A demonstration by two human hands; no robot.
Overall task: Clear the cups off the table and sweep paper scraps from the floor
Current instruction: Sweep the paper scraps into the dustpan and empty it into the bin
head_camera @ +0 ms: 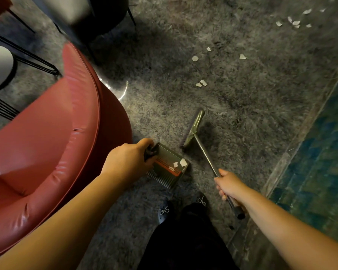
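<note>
My left hand (130,159) grips the handle of a dark green dustpan (167,166) that rests on the grey carpet, with a few white paper scraps inside it. My right hand (229,185) holds the metal shaft of a small broom (193,129), whose olive head touches the carpet just beyond the dustpan. White paper scraps (201,83) lie scattered on the carpet ahead, with more paper scraps (296,22) at the far right.
A red leather armchair (47,145) fills the left side, right beside the dustpan. Black metal chair legs (27,57) and a dark stool stand at the back left. A teal patterned floor strip (320,156) borders the carpet on the right. My feet (183,209) are below.
</note>
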